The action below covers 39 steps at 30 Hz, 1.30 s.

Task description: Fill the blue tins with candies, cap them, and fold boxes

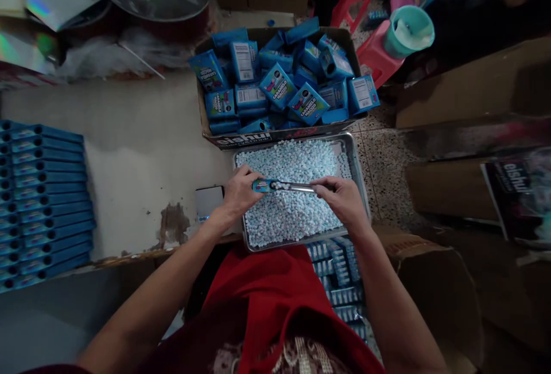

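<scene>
Well, small blue printed box (261, 185): above the rectangular metal tray (360, 174), left hand (238, 191) pinching it, open end facing right.
Long silver scoop (301, 187): right hand (342, 196) pinching it, lying left-right, tip at that opening.

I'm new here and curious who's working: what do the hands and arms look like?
They are a person's: the left hand and right hand are ungloved, each with four fingers and a thumb. The forearms are uncovered, with plain wrists and no cables. A red apron is worn.
</scene>
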Each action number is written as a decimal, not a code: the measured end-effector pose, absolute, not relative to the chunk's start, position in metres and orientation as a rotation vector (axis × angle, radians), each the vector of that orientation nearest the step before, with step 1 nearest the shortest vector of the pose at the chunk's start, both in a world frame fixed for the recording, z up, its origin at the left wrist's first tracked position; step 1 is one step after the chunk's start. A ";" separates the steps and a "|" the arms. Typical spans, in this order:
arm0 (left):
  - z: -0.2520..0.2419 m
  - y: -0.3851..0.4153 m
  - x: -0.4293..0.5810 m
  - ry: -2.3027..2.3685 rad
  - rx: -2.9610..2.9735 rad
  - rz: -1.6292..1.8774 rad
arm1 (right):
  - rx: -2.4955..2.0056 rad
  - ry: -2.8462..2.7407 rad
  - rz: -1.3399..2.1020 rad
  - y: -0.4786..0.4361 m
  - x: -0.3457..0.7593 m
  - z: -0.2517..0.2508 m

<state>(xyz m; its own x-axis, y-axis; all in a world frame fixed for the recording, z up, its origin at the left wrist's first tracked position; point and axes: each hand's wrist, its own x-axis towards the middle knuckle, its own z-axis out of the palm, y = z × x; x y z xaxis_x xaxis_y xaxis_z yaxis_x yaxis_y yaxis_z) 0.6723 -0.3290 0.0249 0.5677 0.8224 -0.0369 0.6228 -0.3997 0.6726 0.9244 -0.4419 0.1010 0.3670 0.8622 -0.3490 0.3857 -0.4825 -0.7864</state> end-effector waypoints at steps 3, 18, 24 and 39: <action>0.020 -0.332 0.672 1.169 2.142 0.420 | -2.069 -1.355 0.798 -0.434 0.899 0.126; -0.006 -0.330 0.494 1.731 1.676 0.237 | -2.100 -0.499 1.144 -0.523 1.008 0.034; -0.025 -0.345 0.483 1.751 1.615 0.256 | -2.246 -0.817 1.091 -0.485 0.994 0.008; -0.029 -0.428 0.376 2.049 1.353 0.458 | -2.370 -2.455 0.446 -0.428 0.826 -0.009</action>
<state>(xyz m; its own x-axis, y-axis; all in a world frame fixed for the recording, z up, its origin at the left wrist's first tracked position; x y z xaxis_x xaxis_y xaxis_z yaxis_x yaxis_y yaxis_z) 0.3756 -0.4276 -0.0295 -0.2718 0.9098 -0.3136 0.6897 0.4114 0.5959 0.8263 -0.4277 -0.0091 -0.0282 0.9223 -0.3853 0.9989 0.0399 0.0226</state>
